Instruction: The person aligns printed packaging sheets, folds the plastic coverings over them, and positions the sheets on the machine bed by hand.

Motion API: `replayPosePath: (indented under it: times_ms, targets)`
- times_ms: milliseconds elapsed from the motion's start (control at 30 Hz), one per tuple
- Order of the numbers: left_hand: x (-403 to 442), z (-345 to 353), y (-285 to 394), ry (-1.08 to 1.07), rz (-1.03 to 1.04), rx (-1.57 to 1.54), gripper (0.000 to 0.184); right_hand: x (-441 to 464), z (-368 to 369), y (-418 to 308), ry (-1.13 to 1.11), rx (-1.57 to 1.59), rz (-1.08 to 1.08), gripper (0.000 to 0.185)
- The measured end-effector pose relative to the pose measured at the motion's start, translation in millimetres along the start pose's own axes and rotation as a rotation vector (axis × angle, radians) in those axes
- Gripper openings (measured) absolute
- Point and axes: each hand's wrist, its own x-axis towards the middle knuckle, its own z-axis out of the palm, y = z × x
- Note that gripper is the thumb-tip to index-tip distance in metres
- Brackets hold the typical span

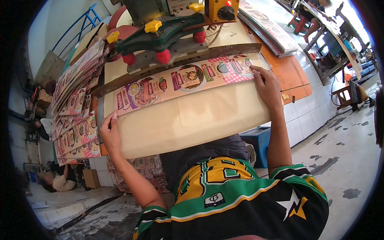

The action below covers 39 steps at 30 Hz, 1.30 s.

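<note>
A long printed plastic strip (pixel 184 80) with pink checks, food bowls and red labels lies flat across the cream-coloured work surface (pixel 196 116), along a metal bar (pixel 176 66). At the strip's near left corner, my left hand (pixel 110 134) is closed, with thumb and forefinger on its edge. My right hand (pixel 267 85) pinches the strip's right end, its thumb and forefinger near the corner. Just behind the bar stands a dark green press frame (pixel 160 36) with yellow knobs and red feet.
Stacks of similar printed sheets (pixel 76 104) lean at the left of the table. More printed sheets (pixel 272 30) lie at the back right. An orange control box (pixel 223 10) with a dial sits behind the press. A blue stool (pixel 256 146) is below; other people work farther off.
</note>
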Motion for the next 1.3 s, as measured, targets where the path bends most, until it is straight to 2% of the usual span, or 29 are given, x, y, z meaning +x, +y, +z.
replayPosePath:
  times_ms: [767,967,1067,1133,1300]
  targets:
    - [1.3,0.7,-2.3,0.0,-0.028,0.009,0.033,1.6,-0.9,-0.6,-0.027,-0.029,0.026,0.028]
    - [2.0,1.5,-11.4,0.007,0.056,0.006,0.031,1.3,-0.3,0.4,-0.009,-0.023,0.008,0.027]
    - [0.2,0.5,-4.8,-0.007,-0.069,-0.07,0.034,1.3,-0.4,-0.5,-0.006,-0.025,-0.01,0.027]
    - [1.2,2.5,-8.5,0.033,0.003,-0.034,0.039,0.5,-2.1,-3.9,-0.005,-0.008,0.002,0.027]
    - [0.3,3.3,-7.2,0.048,0.027,-0.02,0.04,0.2,-2.8,-3.5,-0.006,0.0,0.008,0.027]
